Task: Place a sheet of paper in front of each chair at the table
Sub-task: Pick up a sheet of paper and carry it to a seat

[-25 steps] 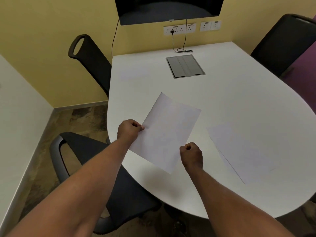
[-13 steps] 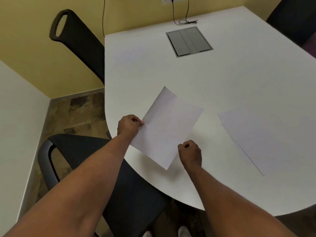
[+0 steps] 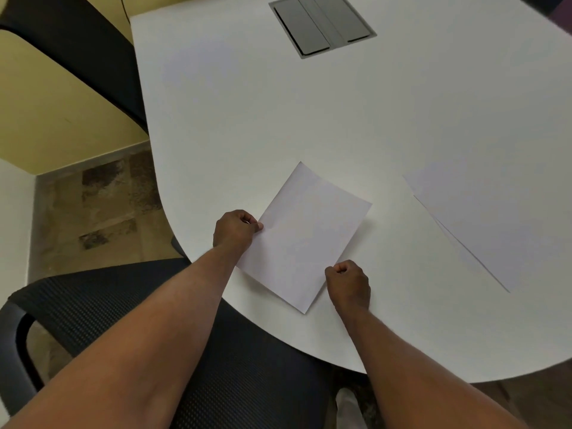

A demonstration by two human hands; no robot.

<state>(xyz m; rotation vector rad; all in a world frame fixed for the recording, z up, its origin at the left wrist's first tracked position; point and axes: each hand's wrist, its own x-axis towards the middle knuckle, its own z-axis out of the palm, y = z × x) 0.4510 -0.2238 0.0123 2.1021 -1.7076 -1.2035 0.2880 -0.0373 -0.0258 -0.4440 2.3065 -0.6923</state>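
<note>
A white sheet of paper (image 3: 305, 236) lies slanted near the front left edge of the white table (image 3: 309, 119). My left hand (image 3: 235, 229) pinches its left edge. My right hand (image 3: 348, 283) grips its lower right edge. The sheet sits low over the tabletop, its far corner slightly curled. To the right rest other sheets of paper (image 3: 476, 218), stacked and slightly offset. A faint sheet (image 3: 198, 66) lies at the far left of the table. A black mesh chair (image 3: 154, 320) stands just below the held sheet.
A second black chair (image 3: 77, 48) stands at the table's far left side against the yellow wall. A grey cable hatch (image 3: 322, 24) is set into the tabletop at the back. Patterned floor shows left of the table.
My view has tilted down and closer to the table. Both hands have lowered the sheet toward the table's front left edge, still holding it.
</note>
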